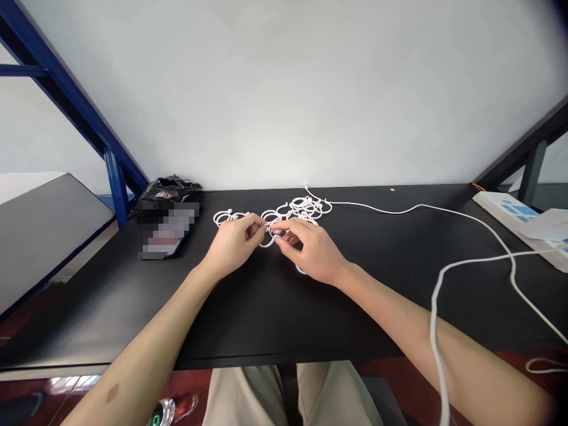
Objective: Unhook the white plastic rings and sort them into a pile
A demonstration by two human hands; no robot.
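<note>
My left hand (235, 239) and my right hand (313, 245) meet over the black table, fingertips pinched on a thin white ring (267, 244) between them. Part of that ring hides behind the fingers. Just beyond my right hand lies a loose pile of similar white rings (306, 205), some with small knobs on them. A smaller group of these rings (222, 218) lies past my left hand. Another ring (300, 270) shows partly from under my right hand.
On the left of the table (248, 319) are a crumpled black plastic bag (168, 188) and a blurred-out dark, flat object (171, 231). A white cable (437, 210) runs rightward, and its loop crosses before my right forearm. A white-and-blue package (510, 210) lies at right.
</note>
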